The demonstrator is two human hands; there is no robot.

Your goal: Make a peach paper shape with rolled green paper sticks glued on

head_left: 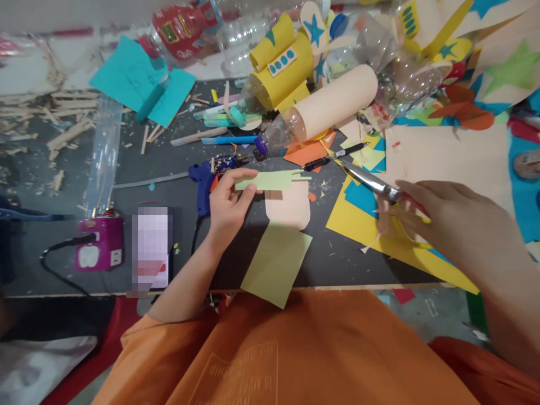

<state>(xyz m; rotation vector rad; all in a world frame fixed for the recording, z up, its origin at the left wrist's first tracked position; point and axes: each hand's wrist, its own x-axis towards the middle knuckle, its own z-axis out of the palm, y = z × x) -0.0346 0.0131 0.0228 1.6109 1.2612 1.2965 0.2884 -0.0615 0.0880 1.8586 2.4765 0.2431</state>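
My left hand (228, 202) pinches a narrow strip of light green paper (270, 180) above the dark table, its right end cut into thin slits. My right hand (439, 216) is closed round the handles of a pair of scissors (367, 179), whose silver blades point left toward the strip without touching it. A peach paper shape (289, 209) lies just under the strip. A larger light green sheet (276, 261) rests at the table's near edge.
A blue glue gun (206, 177) lies left of my left hand. A purple power adapter (99, 244) and a phone (152, 247) sit at the near left. Plastic bottles wrapped in yellow (280, 62) and peach paper (337, 104), pens, coloured paper and wood scraps crowd the back.
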